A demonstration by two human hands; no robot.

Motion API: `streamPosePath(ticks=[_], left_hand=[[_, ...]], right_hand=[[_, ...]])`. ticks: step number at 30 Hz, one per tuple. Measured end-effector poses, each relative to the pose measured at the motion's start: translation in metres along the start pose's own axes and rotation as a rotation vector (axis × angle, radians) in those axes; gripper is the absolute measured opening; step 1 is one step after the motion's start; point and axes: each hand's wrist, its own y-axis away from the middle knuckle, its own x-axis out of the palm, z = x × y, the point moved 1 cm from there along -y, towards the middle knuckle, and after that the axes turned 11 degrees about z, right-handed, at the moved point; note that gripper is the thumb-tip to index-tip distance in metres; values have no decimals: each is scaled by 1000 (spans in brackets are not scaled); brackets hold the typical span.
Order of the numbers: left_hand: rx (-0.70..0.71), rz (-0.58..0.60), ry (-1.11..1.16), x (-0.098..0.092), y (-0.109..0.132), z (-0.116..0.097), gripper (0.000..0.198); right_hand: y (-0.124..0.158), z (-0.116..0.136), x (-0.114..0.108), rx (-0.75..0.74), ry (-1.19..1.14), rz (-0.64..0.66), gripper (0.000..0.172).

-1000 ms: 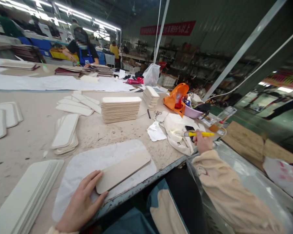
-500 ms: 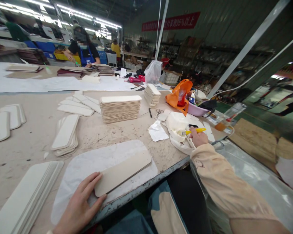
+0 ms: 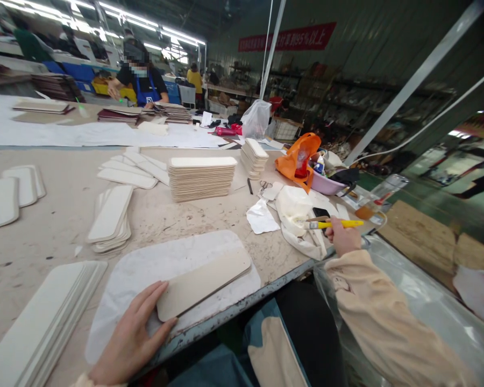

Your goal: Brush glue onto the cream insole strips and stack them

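My left hand (image 3: 135, 333) lies at the near left end of a beige rounded panel (image 3: 205, 282), fingers stretched and thumb apart, touching its edge and corner. Beneath the panel is a white rounded sheet (image 3: 139, 260) at the table's front edge. My right hand (image 3: 344, 236) is closed around a yellow-handled brush (image 3: 341, 224). The brush's pale bristle end points left, by the white glue-smeared container (image 3: 292, 207); whether the bristles touch it I cannot tell. A dark phone-like object (image 3: 320, 213) lies just behind the brush.
Panel stacks stand on the table: a tall one (image 3: 201, 180), a smaller one (image 3: 254, 158), a fanned one (image 3: 111, 217) and a long one (image 3: 44, 322). An orange bag (image 3: 300, 161) leans on a purple basin (image 3: 328, 184). A co-worker (image 3: 143, 80) works across the table.
My right hand has drawn the brush to the right, away from the white container, uncovering more of the bristle end. My left hand and the panel stay in place.
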Motion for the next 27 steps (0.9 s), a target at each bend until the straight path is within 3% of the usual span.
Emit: streamPosePath(ticks=[3,6,9,12,16,19,23,27], left_hand=[[-34,25,28,-2,1,-4,70],[-40,62,96,-7,0,-13,73],[-64,90,173,-10,-1,-17,80],[-82,94,243,-12,-1,-18,88],[-69,80,290,-12,0,-18,93],[-60,71,312,-11,1,-17,95],[-70,68,341,-11,0,-17,98],[-75,67,352,-11,0,-17,100]], right_hand=[[18,14,0,22,-191,9,56],[45,30,12,45,-495,186,39],[84,51,42,125,-797,475,33],[134,79,86,235,-930,668,31],[192,114,148,257,-950,795,38],[216,126,181,220,-889,841,40],[229,132,205,97,-769,890,42],[235,135,215,27,-645,931,44]])
